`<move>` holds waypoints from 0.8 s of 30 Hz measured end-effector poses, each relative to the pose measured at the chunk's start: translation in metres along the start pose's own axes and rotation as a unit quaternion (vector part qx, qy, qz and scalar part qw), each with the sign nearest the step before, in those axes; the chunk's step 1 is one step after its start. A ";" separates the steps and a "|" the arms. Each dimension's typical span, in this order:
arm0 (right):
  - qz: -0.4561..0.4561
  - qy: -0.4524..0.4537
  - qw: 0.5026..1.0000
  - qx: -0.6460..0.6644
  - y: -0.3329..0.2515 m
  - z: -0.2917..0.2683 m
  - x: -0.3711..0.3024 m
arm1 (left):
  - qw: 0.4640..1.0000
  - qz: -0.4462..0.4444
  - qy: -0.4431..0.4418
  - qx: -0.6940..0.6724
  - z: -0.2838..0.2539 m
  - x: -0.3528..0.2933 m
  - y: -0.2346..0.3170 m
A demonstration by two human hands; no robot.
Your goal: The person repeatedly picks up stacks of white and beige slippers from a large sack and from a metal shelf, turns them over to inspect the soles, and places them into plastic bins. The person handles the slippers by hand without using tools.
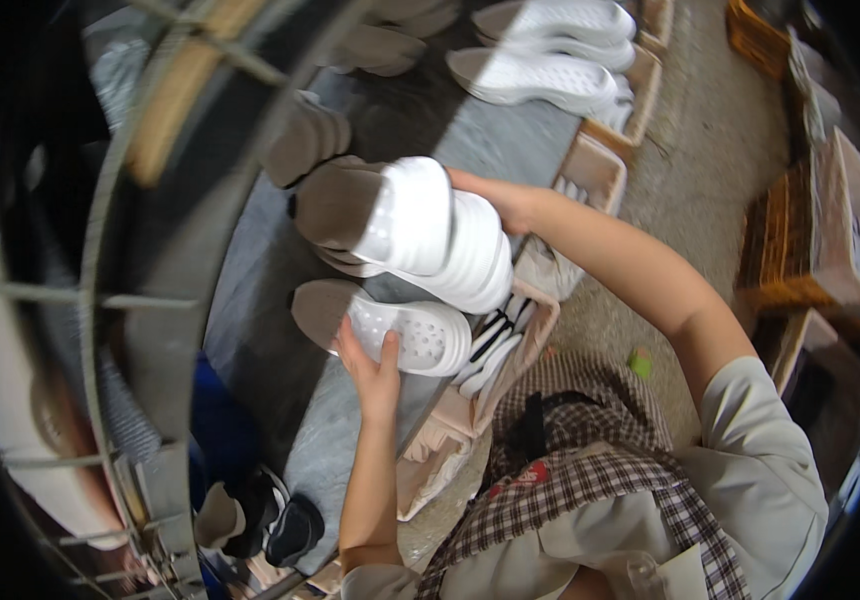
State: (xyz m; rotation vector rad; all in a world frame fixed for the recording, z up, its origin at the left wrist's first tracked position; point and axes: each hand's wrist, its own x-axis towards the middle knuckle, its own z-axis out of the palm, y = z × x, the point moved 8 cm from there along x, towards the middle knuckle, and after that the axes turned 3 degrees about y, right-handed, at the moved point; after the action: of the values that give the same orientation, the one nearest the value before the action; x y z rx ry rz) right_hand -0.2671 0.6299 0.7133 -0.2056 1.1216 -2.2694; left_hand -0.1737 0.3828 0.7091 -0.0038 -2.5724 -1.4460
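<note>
Head view of two hands among white shoe soles on a grey worktop [335,435]. The upper stack [475,250], several soles layered together, lies slantwise over the middle of the worktop; its brightest surface is too washed out for detail. The right hand [505,203] reaches across to the far right side of this stack and touches it. Its fingers are mostly hidden behind the soles, so how firmly they hold cannot be told. The lower stack [422,338], with a perforated upper face, lies just beside the upper one, nearer the wearer. The left hand [375,378] touches its near side, thumb and forefinger spread apart over the top sole; whether the remaining fingers grip from below cannot be seen. Shadow darkens the left ends of both stacks. Farther along the worktop, more white soles [545,78] lie in sunlight, and a shaded pile [305,140] lies to the left of the upper stack. Bins [547,318] line the right edge of the worktop, the nearest containing white and black pieces. At lower left, a dark shoe [295,530] is near a curved wire guard [95,300]. An orange crate [780,240] is at far right.
</note>
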 end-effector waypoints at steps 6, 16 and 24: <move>-0.113 0.106 0.988 -0.014 -0.012 -0.010 -0.010 | 0.999 0.040 -0.026 0.014 0.016 0.015 -0.001; -0.179 0.447 0.876 -0.035 0.110 -0.103 -0.220 | 0.963 0.231 0.131 -0.051 -0.090 -0.130 0.039; 0.155 0.529 0.827 -0.112 0.477 -0.141 -0.442 | 0.904 0.172 -0.283 0.269 0.005 -0.327 -0.099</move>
State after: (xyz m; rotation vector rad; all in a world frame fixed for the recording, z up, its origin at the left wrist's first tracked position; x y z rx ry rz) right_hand 0.2482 0.7532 0.3110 1.2091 1.7671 -1.8819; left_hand 0.1375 0.3645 0.5680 -0.8683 -3.1136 -0.6296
